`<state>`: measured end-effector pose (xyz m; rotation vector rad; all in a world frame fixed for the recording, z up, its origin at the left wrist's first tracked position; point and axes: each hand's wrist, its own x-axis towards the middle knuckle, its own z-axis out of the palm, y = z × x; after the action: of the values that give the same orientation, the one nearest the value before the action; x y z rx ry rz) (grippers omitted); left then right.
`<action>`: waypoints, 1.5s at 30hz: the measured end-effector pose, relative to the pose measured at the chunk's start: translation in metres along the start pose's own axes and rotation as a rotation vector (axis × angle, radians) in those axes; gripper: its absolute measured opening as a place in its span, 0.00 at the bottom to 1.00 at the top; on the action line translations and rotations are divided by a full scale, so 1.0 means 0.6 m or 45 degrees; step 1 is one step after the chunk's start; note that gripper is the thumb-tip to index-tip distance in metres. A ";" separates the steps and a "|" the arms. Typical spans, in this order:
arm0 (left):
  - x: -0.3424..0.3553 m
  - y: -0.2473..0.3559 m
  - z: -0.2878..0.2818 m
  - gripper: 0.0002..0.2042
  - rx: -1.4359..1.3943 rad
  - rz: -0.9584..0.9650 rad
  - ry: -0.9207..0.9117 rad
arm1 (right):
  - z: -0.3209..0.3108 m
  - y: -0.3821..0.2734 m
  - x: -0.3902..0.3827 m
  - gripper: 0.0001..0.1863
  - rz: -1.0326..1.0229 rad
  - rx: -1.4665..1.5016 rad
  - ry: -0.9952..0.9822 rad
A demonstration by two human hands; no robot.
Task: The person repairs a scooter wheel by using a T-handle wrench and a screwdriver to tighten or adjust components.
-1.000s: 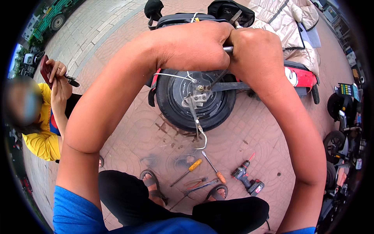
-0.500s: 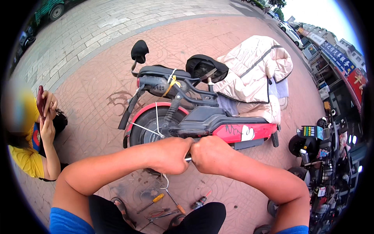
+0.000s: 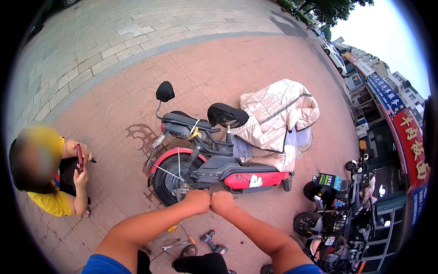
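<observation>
My left hand [image 3: 198, 201] and my right hand [image 3: 222, 202] are both closed into fists, pressed together knuckle to knuckle. What they grip is hidden between the fingers. They are just in front of the lower side of a red and black electric scooter [image 3: 255, 180], close to its rear wheel [image 3: 162, 186]. White cord stretches across that wheel, and a yellow ribbon [image 3: 196, 133] is tied near the rear rack. Below my arms, on the paving, lie a yellow-handled screwdriver [image 3: 171, 229], a wrench [image 3: 176, 245], an orange-handled tool [image 3: 191, 239] and a cordless drill [image 3: 213, 242].
A pale quilted cover [image 3: 273, 116] drapes over the scooter's front. At the left, a person in yellow [image 3: 54, 203] crouches with a phone [image 3: 80, 157]. Several parked scooters [image 3: 337, 219] stand along the shopfronts at the right. Red patterned paving [image 3: 114, 114] surrounds the scooter.
The view has shifted, and my fists appear lower and smaller, still held together. A bit of metal that showed between them is now out of sight. The crouching person shows more fully.
</observation>
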<state>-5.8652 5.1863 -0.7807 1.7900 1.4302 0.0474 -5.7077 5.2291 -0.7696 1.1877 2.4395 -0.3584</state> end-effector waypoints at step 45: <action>-0.008 -0.004 -0.014 0.09 -0.321 -0.198 -0.520 | -0.003 0.045 -0.008 0.31 -0.215 0.334 -0.392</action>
<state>-5.8726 5.1871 -0.7746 1.3834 1.2021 -0.1998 -5.6838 5.2429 -0.7671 0.9418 2.2731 -0.8667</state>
